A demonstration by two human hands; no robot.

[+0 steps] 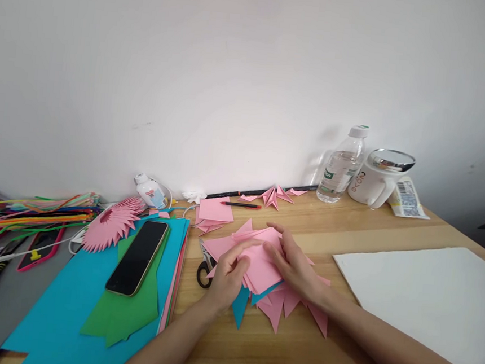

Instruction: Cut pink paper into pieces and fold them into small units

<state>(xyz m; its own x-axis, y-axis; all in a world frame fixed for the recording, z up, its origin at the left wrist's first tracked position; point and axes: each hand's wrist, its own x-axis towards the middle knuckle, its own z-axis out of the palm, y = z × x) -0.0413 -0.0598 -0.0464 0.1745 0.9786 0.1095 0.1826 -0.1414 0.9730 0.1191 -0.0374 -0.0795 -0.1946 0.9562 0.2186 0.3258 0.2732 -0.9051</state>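
Between my two hands is a stack of pink paper squares (262,269), its edges slightly fanned. My left hand (231,271) grips the stack's left side, thumb toward me and fingers along the far edge. On the right side, my right hand (292,263) holds the same stack with its thumb over the top. Pink paper scraps (274,309) with pointed ends lie beneath, along with blue paper pieces (240,305). Scissors (204,274) with black handles rest just left of my left hand, partly covered by paper.
A phone (137,258) lies on green paper (124,319) over blue sheets (62,296) at left. Behind are a pink pleated paper ring (113,224), pink squares (217,209), a pen (240,205) and folded pink stars (272,197). A bottle (340,168), mug (376,182) and white board (427,300) stand right.
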